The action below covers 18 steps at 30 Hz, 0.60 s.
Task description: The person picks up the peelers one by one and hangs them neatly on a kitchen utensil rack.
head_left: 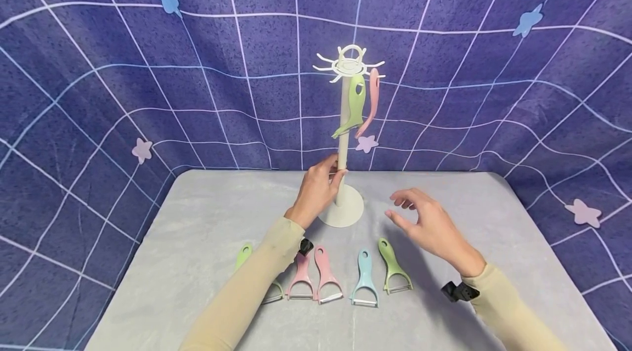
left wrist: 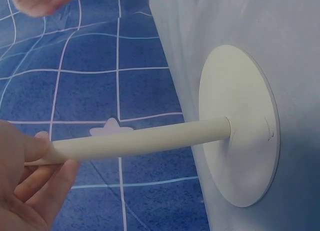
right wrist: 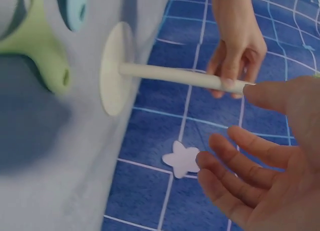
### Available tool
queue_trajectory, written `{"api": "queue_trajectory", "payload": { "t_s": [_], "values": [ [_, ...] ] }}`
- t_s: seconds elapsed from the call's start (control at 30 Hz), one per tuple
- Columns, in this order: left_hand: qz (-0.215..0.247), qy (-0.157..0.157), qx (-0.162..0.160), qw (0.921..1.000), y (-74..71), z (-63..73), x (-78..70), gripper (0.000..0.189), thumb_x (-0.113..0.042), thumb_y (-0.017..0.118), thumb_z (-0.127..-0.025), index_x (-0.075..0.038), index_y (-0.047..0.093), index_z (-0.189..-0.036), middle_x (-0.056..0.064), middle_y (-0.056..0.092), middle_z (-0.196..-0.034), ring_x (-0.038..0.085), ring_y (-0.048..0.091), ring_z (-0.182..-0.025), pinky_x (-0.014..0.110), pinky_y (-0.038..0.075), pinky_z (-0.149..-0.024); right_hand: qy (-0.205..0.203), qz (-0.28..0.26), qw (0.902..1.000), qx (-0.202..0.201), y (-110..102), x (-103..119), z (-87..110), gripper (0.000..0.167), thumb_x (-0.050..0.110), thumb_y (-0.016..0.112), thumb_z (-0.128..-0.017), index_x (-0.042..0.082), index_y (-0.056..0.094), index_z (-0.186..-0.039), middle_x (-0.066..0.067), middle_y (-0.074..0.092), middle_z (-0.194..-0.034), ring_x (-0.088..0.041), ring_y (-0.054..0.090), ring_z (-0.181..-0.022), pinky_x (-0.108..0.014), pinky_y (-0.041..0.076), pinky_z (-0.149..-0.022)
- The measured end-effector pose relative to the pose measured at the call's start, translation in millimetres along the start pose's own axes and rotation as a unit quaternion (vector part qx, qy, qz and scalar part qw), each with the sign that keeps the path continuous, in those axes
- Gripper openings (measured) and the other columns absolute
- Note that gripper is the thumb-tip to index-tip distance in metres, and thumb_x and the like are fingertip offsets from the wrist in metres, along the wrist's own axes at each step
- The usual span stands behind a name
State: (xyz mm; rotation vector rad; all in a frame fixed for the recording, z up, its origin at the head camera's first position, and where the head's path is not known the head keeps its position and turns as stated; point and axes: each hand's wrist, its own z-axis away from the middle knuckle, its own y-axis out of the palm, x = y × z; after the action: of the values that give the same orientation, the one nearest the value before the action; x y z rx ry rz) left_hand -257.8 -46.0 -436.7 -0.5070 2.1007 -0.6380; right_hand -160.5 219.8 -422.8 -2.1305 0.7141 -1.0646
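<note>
A white stand (head_left: 343, 145) with a round base and a ring of hooks on top stands upright at the table's back. My left hand (head_left: 318, 186) grips its pole between thumb and fingers, low above the base; the left wrist view shows this hand (left wrist: 37, 176) around the pole (left wrist: 140, 140). From the hooks hang a green peeler (head_left: 356, 101) and a pink peeler (head_left: 373, 100). To the right of the pole my right hand (head_left: 424, 222) hovers over the table, holding nothing, its fingers loosely bent; in the right wrist view its palm and fingers (right wrist: 250, 176) show.
In front of the stand lie a blue peeler (head_left: 365, 277), a darker green peeler (head_left: 392, 266), two pink peelers (head_left: 323, 271) and a green peeler (head_left: 243, 255) partly hidden by my left sleeve. A purple gridded cloth (head_left: 257, 82) hangs behind the grey table (head_left: 207, 219).
</note>
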Motion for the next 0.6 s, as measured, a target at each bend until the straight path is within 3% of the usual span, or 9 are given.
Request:
{"api": "queue_trajectory", "payload": {
  "t_s": [0.3,0.6],
  "values": [
    [-0.002,-0.001,-0.002,1.0,-1.5,-0.6,0.2,0.023,-0.015,0.071,-0.106,-0.001,0.068,-0.124,0.016,0.076,-0.113,0.027,0.078,-0.105,0.033,0.066,-0.09,0.064,0.036,0.9968,0.033,15,3,10.6,0.029,0.026,0.082,-0.095,0.009,0.074,-0.117,-0.005,0.074,-0.099,-0.026,0.069,-0.091,-0.039,0.057,-0.071],
    [-0.005,-0.001,-0.002,1.0,-0.8,-0.4,0.0,0.024,-0.013,0.071,-0.105,0.001,0.068,-0.125,0.018,0.077,-0.111,0.027,0.078,-0.103,0.032,0.066,-0.09,0.081,0.081,0.9927,0.038,16,7,28.7,0.031,0.025,0.085,-0.092,0.005,0.075,-0.113,-0.005,0.073,-0.095,-0.023,0.068,-0.082,-0.043,0.058,-0.064]
  ]
}}
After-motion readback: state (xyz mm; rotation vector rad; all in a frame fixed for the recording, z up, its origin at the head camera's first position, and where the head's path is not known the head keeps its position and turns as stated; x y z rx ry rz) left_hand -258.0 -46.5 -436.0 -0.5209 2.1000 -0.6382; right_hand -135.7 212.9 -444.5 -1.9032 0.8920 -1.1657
